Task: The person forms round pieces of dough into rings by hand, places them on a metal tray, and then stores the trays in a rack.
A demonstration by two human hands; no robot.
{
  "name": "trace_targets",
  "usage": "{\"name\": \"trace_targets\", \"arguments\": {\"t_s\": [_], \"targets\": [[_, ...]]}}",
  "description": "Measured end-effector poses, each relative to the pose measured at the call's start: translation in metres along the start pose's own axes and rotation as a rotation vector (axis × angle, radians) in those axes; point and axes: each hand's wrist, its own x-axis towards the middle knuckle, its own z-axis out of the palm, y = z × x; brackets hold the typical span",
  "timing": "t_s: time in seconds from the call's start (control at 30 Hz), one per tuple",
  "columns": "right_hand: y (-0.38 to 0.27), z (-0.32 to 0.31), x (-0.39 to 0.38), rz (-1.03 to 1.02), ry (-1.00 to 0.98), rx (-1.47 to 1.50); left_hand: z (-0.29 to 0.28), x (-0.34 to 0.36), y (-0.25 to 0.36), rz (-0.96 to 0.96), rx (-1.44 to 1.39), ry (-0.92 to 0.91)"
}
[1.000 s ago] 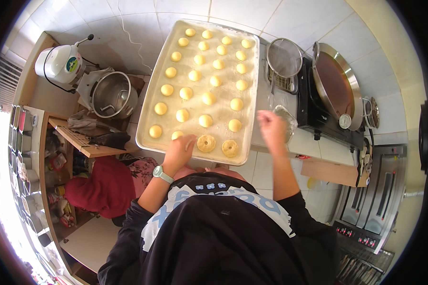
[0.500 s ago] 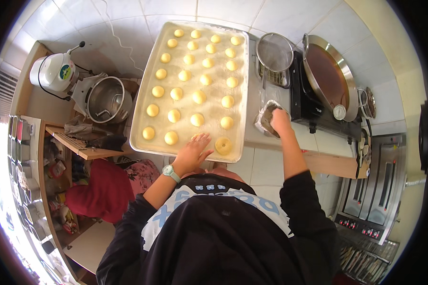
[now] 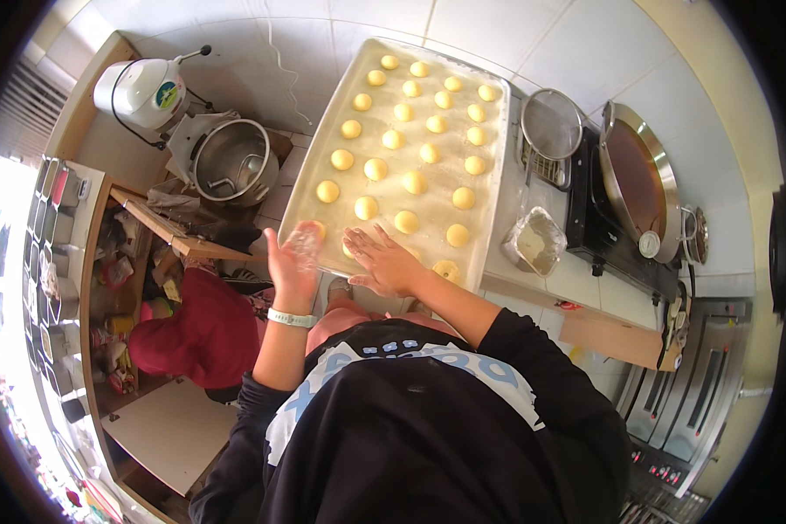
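A large metal baking tray point(image 3: 496, 188) holds rows of pale yellow dough balls point(image 3: 405, 222). At its near right corner lies a flattened dough round with a dimple in the middle point(image 3: 446, 270). My left hand point(image 3: 295, 266), blurred, is raised by the near left corner with its thumb apart, holding nothing. White flour marks its fingers. Over the tray's near edge, my right hand point(image 3: 384, 263) has its floured fingers stretched out and nothing in them. The two hands partly hide the nearest dough balls.
Right of the tray is a foil-like container of flour point(image 3: 535, 243). Beyond it are a wire strainer point(image 3: 551, 125) and a wide pan of brown liquid point(image 3: 635, 179) on a black stove point(image 3: 588, 210). A mixer point(image 3: 144, 92) and steel bowl point(image 3: 233, 162) stand left. A person in red point(image 3: 196, 327) crouches by the cabinet.
My right hand has left the flour container and come over the tray's near edge. My left hand has lifted off the tray and moved left. The whole view has shifted.
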Motion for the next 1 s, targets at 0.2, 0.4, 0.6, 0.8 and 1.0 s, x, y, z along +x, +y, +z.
{"name": "trace_targets", "arguments": {"t_s": [0.2, 0.4, 0.6, 0.8, 1.0], "targets": [[0.009, 0.024, 0.017, -0.073, -0.113, -0.062, -0.021, -0.02, 0.031, 0.145, -0.159, 0.028], [0.007, 0.018, 0.013, -0.081, -0.11, -0.031, -0.037, -0.025, 0.033, 0.149, -0.181, 0.105], [0.005, 0.022, 0.01, -0.05, -0.148, -0.035, -0.036, -0.022, 0.031, 0.13, -0.171, 0.118], [0.011, 0.015, 0.014, -0.025, -0.1, -0.02, -0.036, -0.02, 0.029, 0.102, -0.155, 0.121], [0.028, -0.021, 0.023, 0.116, 0.063, 0.165, -0.037, -0.016, 0.028, 0.099, -0.161, 0.138]]}}
